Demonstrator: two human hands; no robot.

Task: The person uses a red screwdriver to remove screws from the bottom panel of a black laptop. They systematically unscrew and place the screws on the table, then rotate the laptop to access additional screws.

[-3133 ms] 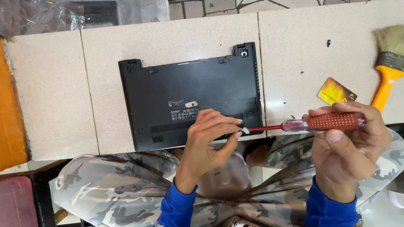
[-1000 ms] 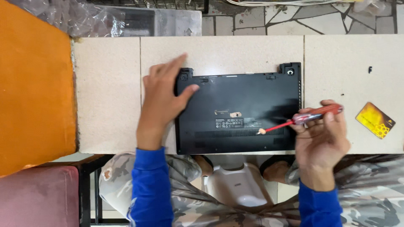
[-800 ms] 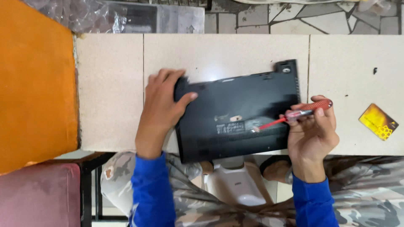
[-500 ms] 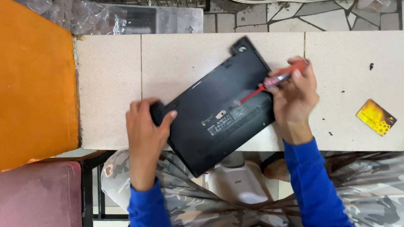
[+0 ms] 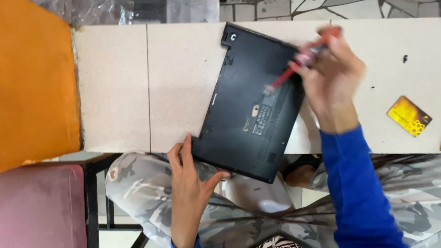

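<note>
Rotated further since 0.5 s ago: flat black plastic laptop base (image 5: 250,103), stiff and light, overhangs table's near edge. Left hand (image 5: 190,193) pinches its near corner; right hand (image 5: 333,76) grips red-handled screwdriver (image 5: 301,59).

The laptop (image 5: 250,103) lies on the table (image 5: 179,82), tilted, its near corner overhanging the table's edge at six o'clock. The left hand (image 5: 190,193) is at that corner. The right hand (image 5: 330,76) with screwdriver (image 5: 298,64) sits at two o'clock. A card (image 5: 409,115) lies at three o'clock, well apart.
</note>
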